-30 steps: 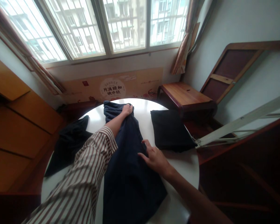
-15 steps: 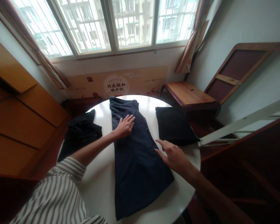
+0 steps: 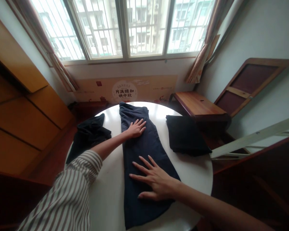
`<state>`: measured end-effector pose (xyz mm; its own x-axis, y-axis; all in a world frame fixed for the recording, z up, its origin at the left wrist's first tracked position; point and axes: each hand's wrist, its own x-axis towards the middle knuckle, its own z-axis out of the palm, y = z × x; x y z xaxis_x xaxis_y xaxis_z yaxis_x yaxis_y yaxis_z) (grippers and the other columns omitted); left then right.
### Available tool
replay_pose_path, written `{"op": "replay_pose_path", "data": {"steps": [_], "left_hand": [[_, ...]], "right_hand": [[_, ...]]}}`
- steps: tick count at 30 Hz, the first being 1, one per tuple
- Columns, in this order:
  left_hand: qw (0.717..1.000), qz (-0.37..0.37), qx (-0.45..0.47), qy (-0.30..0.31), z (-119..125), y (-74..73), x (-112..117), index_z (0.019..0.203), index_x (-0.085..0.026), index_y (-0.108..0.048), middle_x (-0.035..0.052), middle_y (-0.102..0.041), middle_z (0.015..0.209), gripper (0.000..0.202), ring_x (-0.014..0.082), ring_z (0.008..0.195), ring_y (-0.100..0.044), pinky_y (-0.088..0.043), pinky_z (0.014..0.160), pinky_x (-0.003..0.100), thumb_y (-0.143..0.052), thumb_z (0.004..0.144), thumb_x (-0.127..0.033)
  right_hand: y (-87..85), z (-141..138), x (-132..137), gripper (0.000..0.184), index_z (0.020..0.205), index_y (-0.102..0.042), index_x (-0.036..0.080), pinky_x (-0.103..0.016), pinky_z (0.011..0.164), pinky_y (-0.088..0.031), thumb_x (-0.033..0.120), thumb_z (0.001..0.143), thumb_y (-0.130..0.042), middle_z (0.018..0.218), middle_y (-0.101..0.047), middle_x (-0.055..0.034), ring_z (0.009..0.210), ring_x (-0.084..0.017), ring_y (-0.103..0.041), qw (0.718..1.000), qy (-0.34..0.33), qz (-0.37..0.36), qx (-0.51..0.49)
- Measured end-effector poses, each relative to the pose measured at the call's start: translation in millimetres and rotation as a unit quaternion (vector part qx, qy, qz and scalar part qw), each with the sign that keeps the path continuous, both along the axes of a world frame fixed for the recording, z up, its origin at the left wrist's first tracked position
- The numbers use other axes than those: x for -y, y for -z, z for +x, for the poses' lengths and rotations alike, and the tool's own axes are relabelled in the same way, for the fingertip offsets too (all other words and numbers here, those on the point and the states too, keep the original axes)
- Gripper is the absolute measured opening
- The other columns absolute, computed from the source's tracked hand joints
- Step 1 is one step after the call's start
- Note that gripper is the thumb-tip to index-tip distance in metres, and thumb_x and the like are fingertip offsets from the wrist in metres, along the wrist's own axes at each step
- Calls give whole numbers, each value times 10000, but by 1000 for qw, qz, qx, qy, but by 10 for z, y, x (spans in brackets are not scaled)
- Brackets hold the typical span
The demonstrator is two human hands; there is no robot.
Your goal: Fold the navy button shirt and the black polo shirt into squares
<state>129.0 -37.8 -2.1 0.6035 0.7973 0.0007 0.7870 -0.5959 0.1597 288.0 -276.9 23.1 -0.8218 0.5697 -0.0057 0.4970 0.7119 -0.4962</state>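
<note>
Head view shows the navy garment (image 3: pixel 144 150) stretched lengthwise on the round white counter (image 3: pixel 106 199), with the left hand (image 3: pixel 136 128) and right hand (image 3: pixel 156 183) flat on it, fingers spread and gripping nothing, so uneven pressing could probably wrinkle the cloth or slide its near end off the rim.

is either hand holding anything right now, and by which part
Nothing is gripped. The left hand and the right hand lie flat and open on the navy garment, left towards its far end, right on its near half.
</note>
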Motion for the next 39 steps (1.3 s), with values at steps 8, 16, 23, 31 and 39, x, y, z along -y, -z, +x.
{"op": "replay_pose_path", "data": {"steps": [8, 16, 23, 31, 39], "left_hand": [[995, -45, 2, -93, 339, 26, -905, 1552, -211, -220, 75, -104, 1632, 655, 305, 1496, -78, -102, 1147, 631, -182, 982, -534], [989, -67, -13, -128, 501, 49, -1348, 1554, -329, -191, 33, -78, 1640, 675, 372, 1487, -28, -68, 1084, 736, -221, 939, -606], [989, -65, -6, -134, 514, 104, -1412, 1547, -372, -185, 18, -79, 1641, 662, 376, 1486, -37, -41, 1078, 747, -220, 936, -625], [985, -76, 92, -127, 448, -12, -1459, 1460, -275, -438, 86, -299, 1580, 530, 378, 1450, -223, -149, 1107, 679, -402, 967, -465], [986, 17, 125, -105, -216, -211, -1225, 1408, -148, -512, 117, -486, 1465, 461, 265, 1396, -371, -240, 1170, 435, -390, 970, -224]], "right_hand": [[-75, 7, -30, 735, 1513, -281, 401, -675, 1127, 22, 704, 871, -470, 1630, -87, -31, 1478, -379, 1, 999, -11, -37, 10], [-50, 37, -10, 755, 1521, -266, 401, -698, 1112, 24, 689, 864, -501, 1631, -109, -55, 1474, -407, -28, 998, -20, -54, 2], [-275, -206, -600, 463, 1252, -613, 202, -520, 1108, -293, 524, 961, -451, 1214, -659, -112, 1166, -267, -573, 999, 17, 47, -17], [61, -658, -434, 587, 1425, -471, 230, -592, 1152, -153, 578, 953, -436, 1572, -283, -168, 1461, -356, -186, 995, -50, 87, -12], [-179, -512, -531, 422, 1347, -547, 172, -426, 1151, -280, 362, 1012, -375, 1378, -571, -121, 1281, -213, -511, 994, -34, 56, -85]]}}
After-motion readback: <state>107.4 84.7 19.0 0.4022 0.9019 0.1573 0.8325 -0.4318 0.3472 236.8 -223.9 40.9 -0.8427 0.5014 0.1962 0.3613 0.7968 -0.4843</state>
